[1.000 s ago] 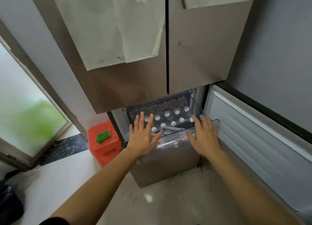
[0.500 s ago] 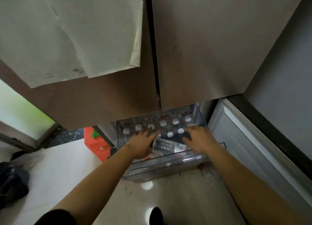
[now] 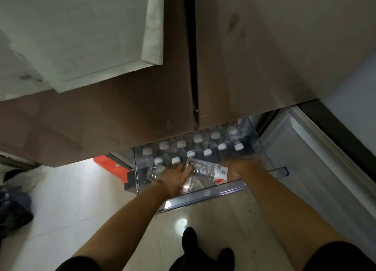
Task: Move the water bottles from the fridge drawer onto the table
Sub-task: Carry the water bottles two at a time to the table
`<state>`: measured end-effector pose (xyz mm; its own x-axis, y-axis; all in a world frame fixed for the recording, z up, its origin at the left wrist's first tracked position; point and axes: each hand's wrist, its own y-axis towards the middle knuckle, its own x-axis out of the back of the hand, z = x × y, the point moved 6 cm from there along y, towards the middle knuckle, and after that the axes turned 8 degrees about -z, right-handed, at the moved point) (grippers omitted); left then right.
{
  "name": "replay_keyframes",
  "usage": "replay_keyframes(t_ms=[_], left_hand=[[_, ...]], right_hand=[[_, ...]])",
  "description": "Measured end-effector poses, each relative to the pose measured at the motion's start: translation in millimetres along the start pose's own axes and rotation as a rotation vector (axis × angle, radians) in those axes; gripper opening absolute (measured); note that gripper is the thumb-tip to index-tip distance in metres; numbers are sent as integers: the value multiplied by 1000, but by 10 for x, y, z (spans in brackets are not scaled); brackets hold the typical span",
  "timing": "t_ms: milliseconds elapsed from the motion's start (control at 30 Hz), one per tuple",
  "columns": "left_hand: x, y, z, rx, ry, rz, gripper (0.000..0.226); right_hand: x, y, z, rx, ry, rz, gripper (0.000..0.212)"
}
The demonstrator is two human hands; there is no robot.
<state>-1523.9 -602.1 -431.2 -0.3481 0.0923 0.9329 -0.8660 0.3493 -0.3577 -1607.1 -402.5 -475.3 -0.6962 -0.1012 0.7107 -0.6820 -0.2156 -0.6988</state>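
The clear fridge drawer (image 3: 203,197) is pulled out below the brown fridge doors. Two rows of upright water bottles (image 3: 207,152) with white caps fill its back. In front of them lies a clear bottle with a red-and-white label (image 3: 205,169), and another bottle lies at the left end (image 3: 153,172). My left hand (image 3: 175,178) is down in the drawer with its fingers stretched onto the cap end of the labelled bottle. My right hand (image 3: 239,166) is blurred at that bottle's label end. Its grip cannot be made out.
The brown fridge doors (image 3: 122,118) with taped papers (image 3: 81,37) hang over the back of the drawer. A white lower door (image 3: 305,159) stands open at the right. A red bin (image 3: 110,165) is left of the drawer and a dark bag (image 3: 12,209) lies at far left. My feet (image 3: 189,238) are on the tiled floor.
The view has moved closer and tipped down over the drawer. Both hands went from above the drawer front down inside it, onto the lying bottles.
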Motion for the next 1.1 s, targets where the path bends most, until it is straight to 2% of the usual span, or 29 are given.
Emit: replay_keyframes(t_ms=[100,200,300,433,533,667,733,833,867,967,1100], left_hand=[[-92,46,72,50,-98,30,96],[-129,35,151,91,-196,43,105],[-63,-37,183,105,-228,-1,97],[98,-154,211,143,-290,-155,79],[278,-236,237,240,-494,-318,75],[494,-372,332,412,-685,-520,56],[514,-448,355,470,-746,-559,59],[489,-566,383,520,-796,-581,58],[474,-605,398,534,-818,-592,55],[467,-736,404,576,-904,-638,52],[591,-878,313,573,-934,-756,48]], right_hand=[[-36,64,-56,-8,12,19,52],[57,-106,-22,23,21,56,62],[286,-293,-2,68,96,11,64],[746,-599,1,137,209,-209,62],[969,-805,11,143,113,-342,60],[1099,-1039,96,124,-44,-429,55],[1085,-1133,138,150,21,-500,68],[937,-1220,175,180,352,-593,93],[855,-1203,178,176,471,-618,92],[547,-1051,150,153,719,-610,66],[507,-1135,158,205,719,-656,46]])
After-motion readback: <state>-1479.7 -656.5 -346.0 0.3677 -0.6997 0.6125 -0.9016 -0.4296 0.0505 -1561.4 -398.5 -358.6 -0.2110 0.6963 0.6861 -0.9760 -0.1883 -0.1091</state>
